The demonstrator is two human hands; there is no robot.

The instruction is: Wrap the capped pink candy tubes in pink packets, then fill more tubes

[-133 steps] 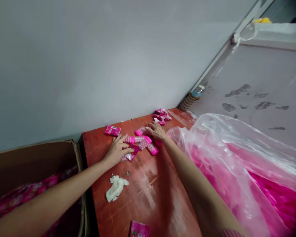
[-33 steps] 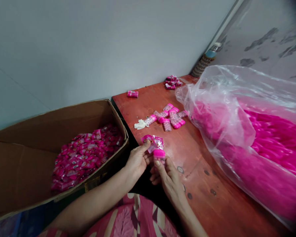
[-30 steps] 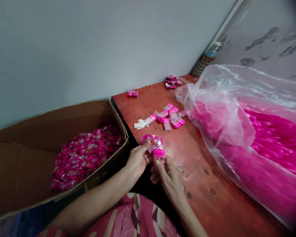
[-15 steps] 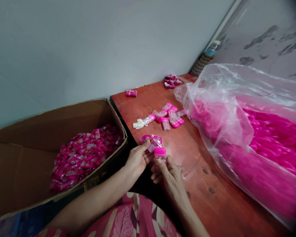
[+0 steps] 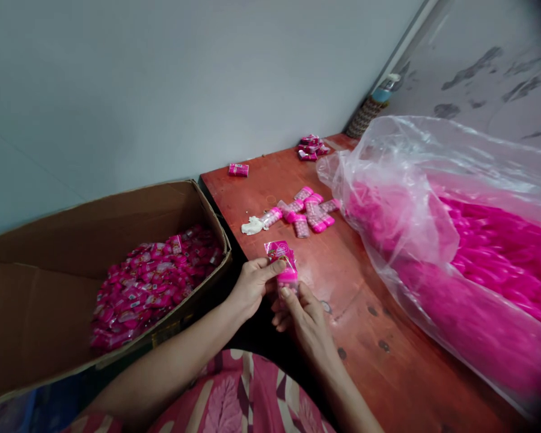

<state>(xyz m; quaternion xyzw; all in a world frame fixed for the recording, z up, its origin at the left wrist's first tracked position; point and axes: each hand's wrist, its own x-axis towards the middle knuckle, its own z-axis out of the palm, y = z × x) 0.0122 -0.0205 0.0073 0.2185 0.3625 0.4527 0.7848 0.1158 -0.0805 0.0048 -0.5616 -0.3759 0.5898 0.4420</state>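
Note:
My left hand (image 5: 251,284) pinches a small pink wrapper (image 5: 279,252) over the near edge of the red table (image 5: 365,288). My right hand (image 5: 303,313) grips a pink-capped candy tube (image 5: 289,278) from below, and the tube's cap sits inside the wrapper's lower end. Both hands are closed and touch each other. Beyond them lies a cluster of several pink-capped tubes (image 5: 306,210) on the table.
An open cardboard box (image 5: 49,300) on the left holds many pink packets (image 5: 153,276). A large clear plastic bag (image 5: 455,240) of pink items covers the table's right side. A white crumpled scrap (image 5: 251,226), a lone packet (image 5: 238,170), more packets (image 5: 310,148) and a bottle (image 5: 369,107) lie farther back.
Earlier both hands reached among the far tubes. Within the last second the wrapper has come down over the tube's cap, and my hands have drawn closer together.

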